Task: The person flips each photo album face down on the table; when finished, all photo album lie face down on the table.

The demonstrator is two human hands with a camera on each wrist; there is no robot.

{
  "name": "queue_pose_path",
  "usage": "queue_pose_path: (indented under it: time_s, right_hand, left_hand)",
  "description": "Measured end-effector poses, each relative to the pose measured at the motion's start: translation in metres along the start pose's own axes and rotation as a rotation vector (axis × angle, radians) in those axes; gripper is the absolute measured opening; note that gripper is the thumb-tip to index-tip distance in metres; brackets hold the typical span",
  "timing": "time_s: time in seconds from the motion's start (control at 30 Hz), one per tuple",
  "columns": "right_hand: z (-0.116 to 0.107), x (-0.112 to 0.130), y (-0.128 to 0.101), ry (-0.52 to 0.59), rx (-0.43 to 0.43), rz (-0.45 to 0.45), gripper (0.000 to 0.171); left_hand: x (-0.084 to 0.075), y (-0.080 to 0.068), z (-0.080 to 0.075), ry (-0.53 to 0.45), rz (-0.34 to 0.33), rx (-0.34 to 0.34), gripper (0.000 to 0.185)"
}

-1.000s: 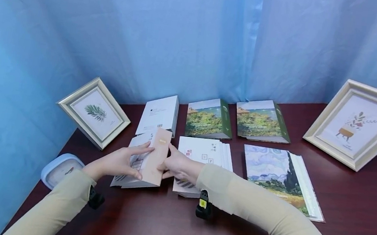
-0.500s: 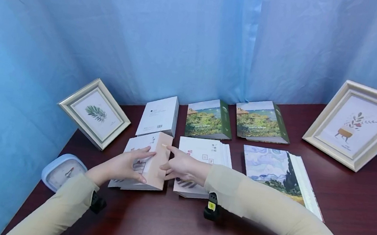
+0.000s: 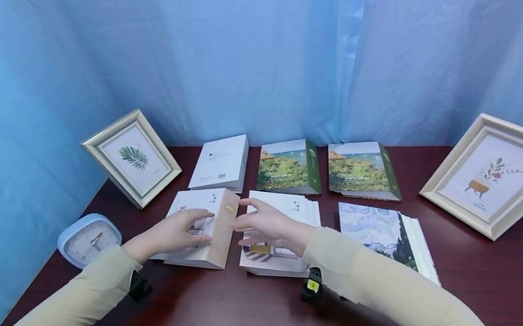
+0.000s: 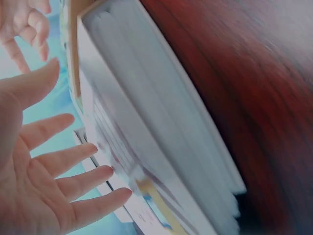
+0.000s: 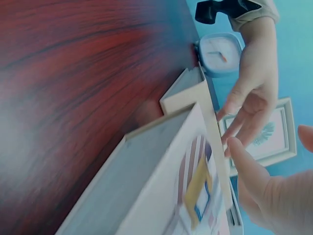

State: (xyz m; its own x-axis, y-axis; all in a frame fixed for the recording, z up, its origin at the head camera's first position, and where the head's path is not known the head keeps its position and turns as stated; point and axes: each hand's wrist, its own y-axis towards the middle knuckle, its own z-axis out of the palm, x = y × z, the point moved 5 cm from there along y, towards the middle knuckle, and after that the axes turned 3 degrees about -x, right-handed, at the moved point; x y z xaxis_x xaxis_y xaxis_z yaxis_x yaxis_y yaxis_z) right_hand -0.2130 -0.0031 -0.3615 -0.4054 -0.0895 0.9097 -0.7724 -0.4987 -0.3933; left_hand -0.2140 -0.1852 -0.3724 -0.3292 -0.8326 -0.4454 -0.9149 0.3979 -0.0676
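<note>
Six books lie on the dark red table (image 3: 472,273), in two rows of three. Two picture frames lean at the sides, the left frame (image 3: 131,156) and the right frame (image 3: 497,176), and one pale blue clock (image 3: 88,239) sits at the near left corner.

Both hands are at the front-left book (image 3: 203,226), the one with the tan spine. It lies flat, its long axis running away from the person toward the curtain (image 3: 255,49), spine on the right, just beside the front-middle book (image 3: 285,211).

The left hand (image 3: 176,231) rests on its white cover, fingers straight and spread, gripping nothing; the left wrist view shows the palm open beside the page edges. The right hand (image 3: 266,227) hovers over the gap between the two books, fingers loosely spread with the tips near the tan spine, holding nothing.

Behind stand a white book (image 3: 220,161) and two green landscape books (image 3: 290,165); the painted-cover book (image 3: 389,234) lies front right.
</note>
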Motion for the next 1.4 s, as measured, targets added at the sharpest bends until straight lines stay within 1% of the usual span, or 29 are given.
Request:
queue_pose_path:
  time_s: [0.1,0.23,0.33,0.43,0.53,0.63,0.83,0.97,1.07,1.27,1.4]
  right_hand:
    - [-0.010,-0.001,-0.005,-0.035,-0.024,0.016,0.065]
    - [-0.022,-0.003,-0.012,-0.049,-0.030,0.025,0.065]
    - [-0.031,-0.004,-0.016,-0.059,-0.026,0.018,0.066]
    - [-0.039,-0.006,-0.021,-0.082,-0.041,0.020,0.066]
    - [-0.047,-0.008,-0.026,-0.092,-0.054,0.028,0.067]
    - [-0.054,-0.011,-0.030,-0.109,-0.070,0.045,0.067]
    - [-0.068,-0.017,-0.038,-0.158,-0.101,0.066,0.068]
    - [-0.079,-0.022,-0.042,-0.179,-0.131,0.072,0.070]
    - [-0.088,-0.025,-0.045,-0.198,-0.170,0.085,0.070]
    - [-0.099,-0.031,-0.053,-0.228,-0.203,0.089,0.070]
    - [-0.102,-0.033,-0.058,-0.313,-0.229,0.083,0.071]
  left_hand:
    - [-0.005,0.003,-0.002,-0.055,-0.037,-0.041,0.053]
    - [-0.015,0.005,-0.004,-0.072,-0.031,-0.093,0.049]
    - [-0.020,0.008,-0.004,-0.110,-0.025,-0.107,0.049]
    - [-0.024,0.011,-0.001,-0.173,-0.036,-0.107,0.050]
    - [-0.029,0.014,0.002,-0.225,-0.034,-0.111,0.050]
    - [-0.033,0.017,0.007,-0.291,-0.057,-0.118,0.049]
    - [-0.038,0.022,0.020,-0.429,-0.144,-0.105,0.049]
    - [-0.042,0.025,0.027,-0.496,-0.158,-0.088,0.050]
    - [-0.045,0.026,0.032,-0.526,-0.163,-0.083,0.050]
    - [-0.050,0.029,0.042,-0.547,-0.183,-0.055,0.051]
    - [-0.053,0.031,0.048,-0.559,-0.167,-0.037,0.051]
